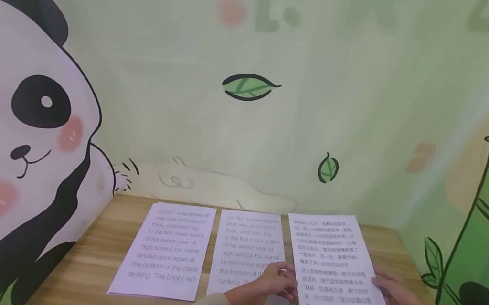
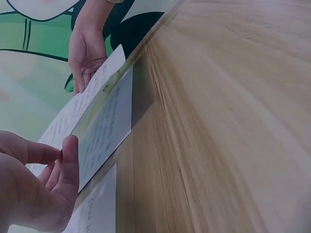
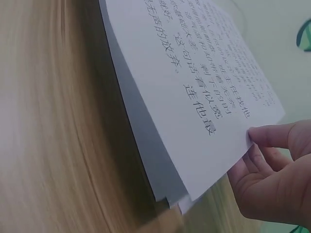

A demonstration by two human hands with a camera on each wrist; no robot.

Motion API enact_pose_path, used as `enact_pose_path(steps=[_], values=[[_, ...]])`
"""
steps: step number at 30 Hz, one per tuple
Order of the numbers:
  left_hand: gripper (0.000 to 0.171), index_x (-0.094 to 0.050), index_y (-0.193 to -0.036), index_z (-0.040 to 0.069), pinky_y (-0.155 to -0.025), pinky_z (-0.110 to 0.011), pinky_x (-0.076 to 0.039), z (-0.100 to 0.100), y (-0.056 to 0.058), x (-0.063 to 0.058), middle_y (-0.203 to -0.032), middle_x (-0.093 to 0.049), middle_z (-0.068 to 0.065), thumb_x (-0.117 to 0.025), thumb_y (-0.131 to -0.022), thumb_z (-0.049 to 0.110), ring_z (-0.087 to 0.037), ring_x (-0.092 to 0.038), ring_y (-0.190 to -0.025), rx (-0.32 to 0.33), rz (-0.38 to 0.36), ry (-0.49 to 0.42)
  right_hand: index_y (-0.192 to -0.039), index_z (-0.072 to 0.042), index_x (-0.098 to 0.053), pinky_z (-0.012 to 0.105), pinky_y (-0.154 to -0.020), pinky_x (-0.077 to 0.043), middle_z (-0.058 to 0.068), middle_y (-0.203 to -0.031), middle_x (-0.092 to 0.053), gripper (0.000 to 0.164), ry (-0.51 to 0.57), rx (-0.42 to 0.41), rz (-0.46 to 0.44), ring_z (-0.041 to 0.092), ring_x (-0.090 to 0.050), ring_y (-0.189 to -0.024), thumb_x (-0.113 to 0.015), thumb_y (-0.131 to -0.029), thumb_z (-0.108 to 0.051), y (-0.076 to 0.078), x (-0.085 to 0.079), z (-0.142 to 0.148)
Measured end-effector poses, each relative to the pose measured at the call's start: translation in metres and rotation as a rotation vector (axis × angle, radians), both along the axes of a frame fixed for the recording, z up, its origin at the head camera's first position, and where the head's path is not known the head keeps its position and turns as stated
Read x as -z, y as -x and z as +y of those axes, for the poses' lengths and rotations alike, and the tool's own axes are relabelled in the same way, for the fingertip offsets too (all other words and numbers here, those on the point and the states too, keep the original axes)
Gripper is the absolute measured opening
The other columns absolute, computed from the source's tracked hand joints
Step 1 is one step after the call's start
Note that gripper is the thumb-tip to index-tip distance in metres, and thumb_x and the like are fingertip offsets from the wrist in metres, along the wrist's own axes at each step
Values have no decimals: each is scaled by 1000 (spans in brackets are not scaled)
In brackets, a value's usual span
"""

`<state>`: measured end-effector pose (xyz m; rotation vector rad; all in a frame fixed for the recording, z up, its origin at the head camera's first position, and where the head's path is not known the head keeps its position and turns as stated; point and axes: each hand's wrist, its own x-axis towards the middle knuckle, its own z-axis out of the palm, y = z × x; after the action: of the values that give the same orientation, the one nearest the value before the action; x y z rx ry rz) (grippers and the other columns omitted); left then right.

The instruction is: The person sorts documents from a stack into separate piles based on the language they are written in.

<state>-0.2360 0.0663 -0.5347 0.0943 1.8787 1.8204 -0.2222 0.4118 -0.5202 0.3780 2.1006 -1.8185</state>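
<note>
A sheet of paper [image 1: 334, 269] printed with Chinese text is held a little above the right-hand pile, over other sheets [image 2: 109, 124]. Its left edge is pinched between the thumb and fingers of my left hand [image 1: 275, 284], which also covers part of the middle English-text sheet [image 1: 246, 243]. On the opposite edge my right hand [image 1: 401, 296] grips the same sheet, thumb on top and fingers beneath, as the right wrist view shows. Under the lifted sheet, corners of lower sheets [image 3: 167, 196] stick out.
Another English-text sheet [image 1: 163, 251], with a sheet edge showing under it, lies on the left of the wooden table [image 1: 77, 254]. Behind the table hangs a green backdrop [image 1: 179, 109] with a printed panda [image 1: 32, 107], leaves and bamboo.
</note>
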Motion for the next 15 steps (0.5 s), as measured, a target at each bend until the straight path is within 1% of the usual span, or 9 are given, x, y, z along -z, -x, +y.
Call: enact_pose_path(steps=[2,6,9,12,15], values=[[29,-65,-116,3,-65,-27,-62,9,4,2,-83,-73,-6,-66,-87,-3,-10,-69,-63,-8,9,3,-154,8,-25,33,-79,-56,-6,-97,-76,64,5,14,-5,15,-72,-89,-57,-102,-14,1,1,6],[27,-65,-113,1,-62,-25,-62,23,9,6,-81,-74,-10,-65,-87,-5,-9,-67,-60,-18,38,-11,-151,6,-35,34,-77,-56,-4,-94,-76,56,7,55,-26,16,-71,-87,-55,-103,-12,2,3,12],[25,-65,-113,2,-61,-24,-61,28,10,11,-81,-73,-10,-64,-88,-3,-10,-66,-60,-29,21,-10,-150,5,-39,35,-79,-56,-3,-95,-76,52,3,80,-37,17,-70,-88,-54,-104,-12,2,6,11],[24,-65,-112,3,-61,-22,-60,31,11,15,-82,-72,-9,-64,-88,-3,-10,-66,-61,-51,-6,-1,-152,6,-35,36,-79,-55,-4,-96,-75,52,-24,91,-41,16,-69,-89,-50,-105,-12,2,11,9],[24,-66,-111,2,-61,-23,-61,34,10,16,-82,-73,-10,-64,-87,-3,-10,-67,-60,-73,-16,-8,-153,8,-27,34,-80,-54,-6,-98,-73,56,-52,90,-55,14,-67,-90,-47,-105,-12,3,14,9]])
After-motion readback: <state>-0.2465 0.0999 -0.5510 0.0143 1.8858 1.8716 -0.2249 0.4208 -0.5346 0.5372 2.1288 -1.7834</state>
